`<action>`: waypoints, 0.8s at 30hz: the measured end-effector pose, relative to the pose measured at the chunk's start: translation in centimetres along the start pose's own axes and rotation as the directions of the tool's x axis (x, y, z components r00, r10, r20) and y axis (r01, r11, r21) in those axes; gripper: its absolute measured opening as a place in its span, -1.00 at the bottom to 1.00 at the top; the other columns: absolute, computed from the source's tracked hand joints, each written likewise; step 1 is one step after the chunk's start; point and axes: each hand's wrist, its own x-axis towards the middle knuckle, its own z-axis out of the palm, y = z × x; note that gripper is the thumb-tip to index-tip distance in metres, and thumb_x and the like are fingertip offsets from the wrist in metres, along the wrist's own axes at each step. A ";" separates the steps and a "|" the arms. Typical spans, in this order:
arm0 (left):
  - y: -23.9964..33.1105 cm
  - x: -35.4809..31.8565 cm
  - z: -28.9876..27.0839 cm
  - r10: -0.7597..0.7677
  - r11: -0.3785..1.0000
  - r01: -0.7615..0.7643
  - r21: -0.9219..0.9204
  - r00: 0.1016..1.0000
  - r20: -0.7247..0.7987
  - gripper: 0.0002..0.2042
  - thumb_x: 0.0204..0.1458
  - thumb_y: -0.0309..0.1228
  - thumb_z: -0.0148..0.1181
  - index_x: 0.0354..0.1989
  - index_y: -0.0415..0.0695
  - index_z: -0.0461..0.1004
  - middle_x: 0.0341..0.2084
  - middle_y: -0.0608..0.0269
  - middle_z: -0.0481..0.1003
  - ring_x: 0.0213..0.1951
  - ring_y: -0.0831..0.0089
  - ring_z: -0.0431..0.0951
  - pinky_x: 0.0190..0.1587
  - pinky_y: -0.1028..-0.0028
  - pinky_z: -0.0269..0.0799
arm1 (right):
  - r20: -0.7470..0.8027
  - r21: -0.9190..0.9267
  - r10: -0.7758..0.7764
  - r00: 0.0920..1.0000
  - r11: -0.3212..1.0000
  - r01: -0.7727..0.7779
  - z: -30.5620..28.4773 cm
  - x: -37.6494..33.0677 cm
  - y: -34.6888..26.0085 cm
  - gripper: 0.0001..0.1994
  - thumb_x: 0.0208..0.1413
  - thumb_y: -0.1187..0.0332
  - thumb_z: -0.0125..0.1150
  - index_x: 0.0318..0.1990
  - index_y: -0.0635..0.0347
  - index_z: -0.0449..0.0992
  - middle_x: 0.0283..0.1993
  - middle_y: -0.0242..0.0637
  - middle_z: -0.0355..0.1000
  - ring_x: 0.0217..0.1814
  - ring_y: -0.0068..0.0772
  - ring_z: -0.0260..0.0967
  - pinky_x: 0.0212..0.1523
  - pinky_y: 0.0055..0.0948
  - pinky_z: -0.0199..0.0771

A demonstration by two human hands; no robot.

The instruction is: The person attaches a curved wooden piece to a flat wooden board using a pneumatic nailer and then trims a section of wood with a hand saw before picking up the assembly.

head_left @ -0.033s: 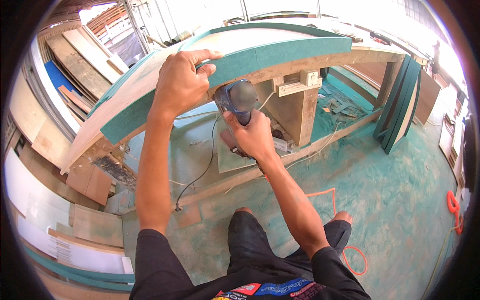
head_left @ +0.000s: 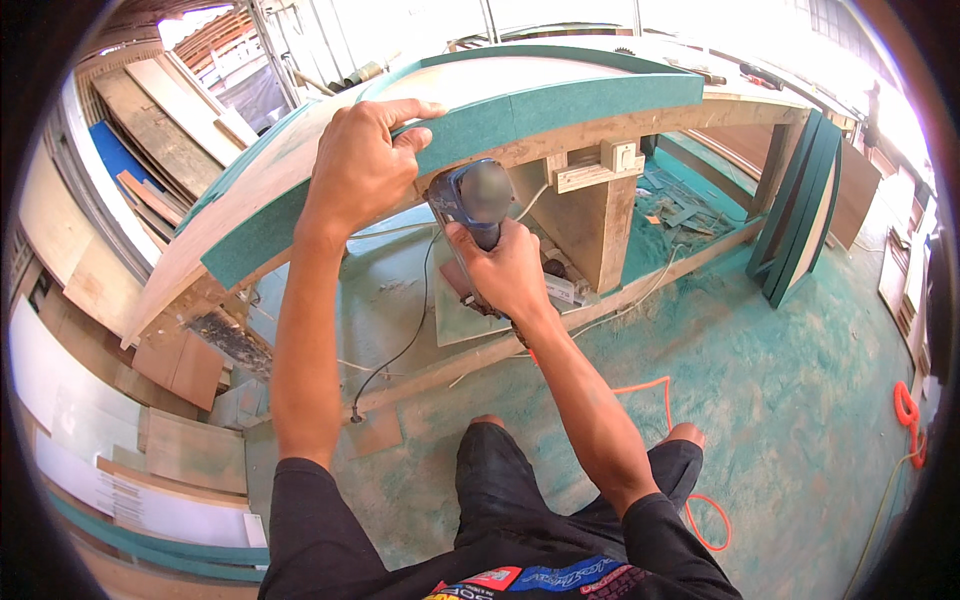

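A long green board strip [head_left: 580, 105] stands on edge along the front of a workbench. Over its top edge my left hand [head_left: 365, 160] is hooked, thumb and index finger pinching the strip. My right hand [head_left: 510, 265] is wrapped around the handle of a blue nail gun [head_left: 462, 195], whose head meets the strip's lower part just right of my left hand. An orange air hose [head_left: 640, 386] runs from below my right wrist onto the floor. The nail gun's nose is hidden behind its body.
The wooden workbench [head_left: 740, 105] has a socket box [head_left: 620, 155] on its front and green offcuts [head_left: 680, 210] beneath. Several green strips [head_left: 800, 215] lean at its right end. Stacked boards [head_left: 190, 450] lie at left. A black cable [head_left: 405, 345] hangs below the bench.
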 end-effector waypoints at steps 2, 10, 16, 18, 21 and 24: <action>0.2 0.0 -0.2 -0.007 1.000 0.007 -0.029 1.000 0.008 -0.74 0.10 -0.47 0.26 -0.04 -0.03 0.69 -0.76 0.09 0.39 -0.66 0.42 0.31 -0.41 0.34 0.35 | 0.021 0.007 0.018 1.000 1.000 -0.018 0.1 0.1 -0.5 -0.52 0.15 0.01 0.35 -0.19 0.39 0.61 -0.38 0.16 0.57 -0.20 0.27 0.57 -0.17 -0.02 0.52; -0.4 1.1 -1.5 0.053 0.997 -0.061 0.055 0.990 0.128 -0.73 0.06 -0.48 0.31 -0.05 -0.08 0.69 -0.68 0.20 0.41 -0.58 0.56 0.29 -0.42 0.43 0.30 | 0.079 -0.001 0.046 0.996 0.999 -0.046 2.0 -1.7 -0.3 -0.52 0.15 0.01 0.36 -0.18 0.39 0.60 -0.38 0.11 0.59 -0.21 0.20 0.59 -0.17 -0.05 0.52; -0.6 0.8 -1.2 -0.009 0.999 0.004 0.041 0.994 0.110 -0.75 0.06 -0.47 0.33 -0.06 -0.08 0.70 -0.66 0.34 0.39 -0.55 0.65 0.23 -0.47 0.49 0.23 | 0.093 0.026 0.058 0.994 0.998 -0.061 2.1 -1.9 0.1 -0.54 0.14 0.03 0.37 -0.19 0.39 0.60 -0.37 0.11 0.59 -0.21 0.17 0.60 -0.16 -0.07 0.52; -1.0 0.8 -1.5 -0.019 0.999 0.014 0.035 0.992 0.126 -0.75 0.06 -0.47 0.34 -0.06 -0.07 0.70 -0.65 0.35 0.41 -0.54 0.67 0.24 -0.46 0.49 0.23 | 0.105 0.022 0.064 0.992 0.998 -0.067 1.9 -2.1 -0.3 -0.54 0.14 0.04 0.37 -0.18 0.39 0.60 -0.34 0.13 0.59 -0.18 0.20 0.59 -0.14 -0.05 0.52; -0.7 1.2 -1.3 0.000 1.000 -0.001 0.006 0.995 0.103 -0.74 0.02 -0.45 0.34 -0.08 -0.04 0.71 -0.80 0.31 0.24 -0.66 0.60 0.18 -0.52 0.40 0.22 | 0.062 -0.035 0.015 0.998 0.999 -0.013 1.5 -1.3 0.0 -0.55 0.14 0.06 0.35 -0.16 0.39 0.59 -0.29 0.18 0.59 -0.12 0.26 0.57 -0.10 0.00 0.51; -2.5 1.5 -0.6 0.090 0.989 -0.079 -0.128 0.993 0.082 -0.72 0.01 -0.44 0.33 -0.07 -0.02 0.72 -0.81 0.34 0.27 -0.66 0.63 0.22 -0.52 0.43 0.24 | 0.055 -0.049 0.055 0.997 0.997 -0.053 1.6 -1.1 -1.2 -0.55 0.15 0.06 0.33 -0.15 0.39 0.58 -0.26 0.19 0.59 -0.08 0.30 0.55 -0.07 0.02 0.50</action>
